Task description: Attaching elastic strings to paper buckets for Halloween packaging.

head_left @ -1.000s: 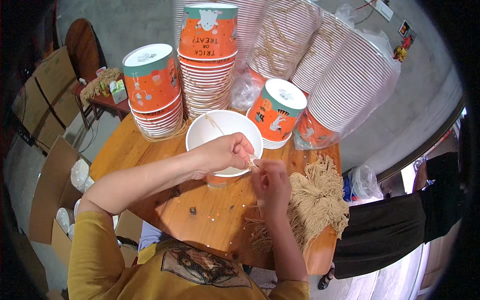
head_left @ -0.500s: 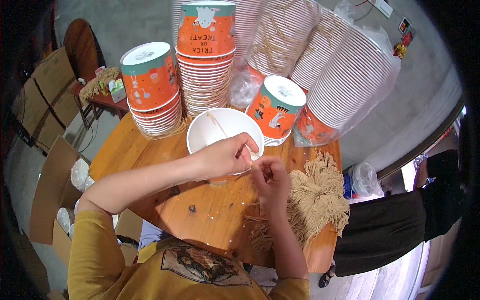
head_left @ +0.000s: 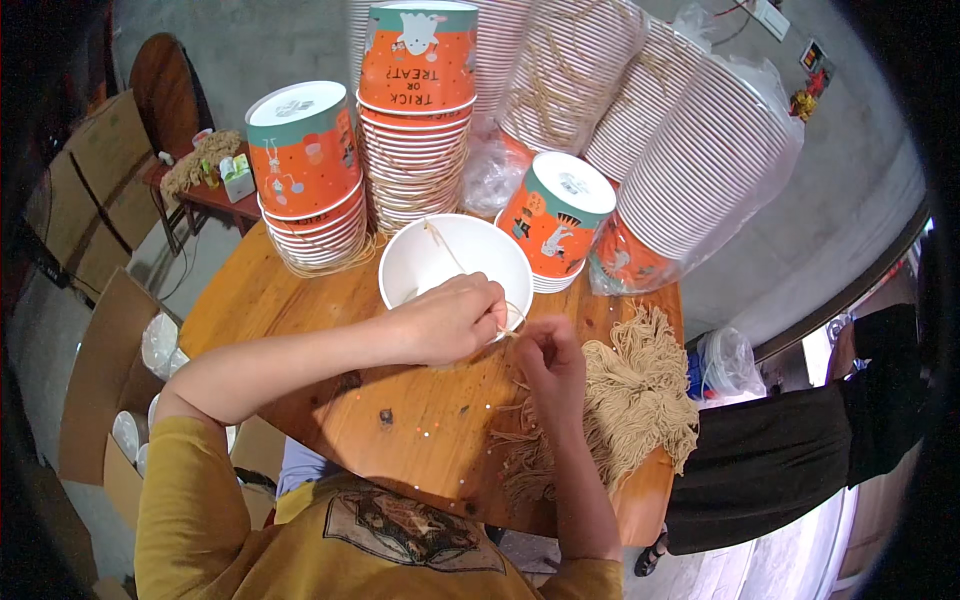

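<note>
A white-lined paper bucket point(head_left: 405, 262) stands on the wooden table in front of me, its mouth facing up toward me. A thin tan cord point(head_left: 440, 243) runs from its far wall across the opening to my hands. At the near right rim, my left hand point(head_left: 462, 318) has its fingers closed on the cord, and it covers part of the bucket. Just to the right, my right hand point(head_left: 552, 358) pinches the cord with thumb and fingertips curled together. The cord makes a small loop at the rim between the two hands. Its exact end is too small to make out.
Behind the bucket stand upside-down stacks of orange-and-green paper buckets point(head_left: 305, 165), point(head_left: 418, 75) and plastic-wrapped stacks point(head_left: 700, 160). A pile of tan cords point(head_left: 640, 400) lies right on the table point(head_left: 330, 400). A person point(head_left: 780, 460) in dark clothes is at the right; an open carton point(head_left: 90, 380) stands left.
My right hand has moved slightly right and down, drawing away from the left. My left hand has turned, fingers now more curled. The cord loop at the rim shows more clearly.
</note>
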Demonstrator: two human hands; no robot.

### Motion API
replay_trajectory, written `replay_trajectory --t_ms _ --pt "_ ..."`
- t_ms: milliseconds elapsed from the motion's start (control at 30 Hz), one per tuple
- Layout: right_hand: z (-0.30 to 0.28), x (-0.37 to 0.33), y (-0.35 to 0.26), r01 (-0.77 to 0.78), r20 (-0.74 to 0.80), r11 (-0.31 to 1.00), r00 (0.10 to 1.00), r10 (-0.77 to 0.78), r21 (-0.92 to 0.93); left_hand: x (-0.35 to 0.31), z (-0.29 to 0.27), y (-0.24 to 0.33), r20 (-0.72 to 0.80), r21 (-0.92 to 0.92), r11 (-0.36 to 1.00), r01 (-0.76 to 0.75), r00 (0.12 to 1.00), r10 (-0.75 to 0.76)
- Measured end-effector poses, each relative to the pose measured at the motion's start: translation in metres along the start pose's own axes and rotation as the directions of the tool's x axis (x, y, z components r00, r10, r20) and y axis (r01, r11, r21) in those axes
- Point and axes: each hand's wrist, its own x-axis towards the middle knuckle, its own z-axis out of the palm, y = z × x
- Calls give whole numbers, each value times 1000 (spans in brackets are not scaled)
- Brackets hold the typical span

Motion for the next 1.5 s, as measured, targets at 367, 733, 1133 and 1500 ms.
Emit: replay_trajectory --t_ms 367,733,1133,1500 --pt "6 -4 -20 57 24 990 998 -54 -132 1 -1 -3 23 -60 997 51 999 -49" --pt "8 -6 -25 377 106 590 891 -442 -714 -4 3 2 -47 -35 999 16 999 -18" --pt "-6 -2 -37 285 159 722 958 -239 -631 -16 -12 13 -94 87 996 -20 995 28" --pt "6 39 -52 456 373 731 881 -290 -508 -67 -16 -4 -174 505 830 -238 914 368"
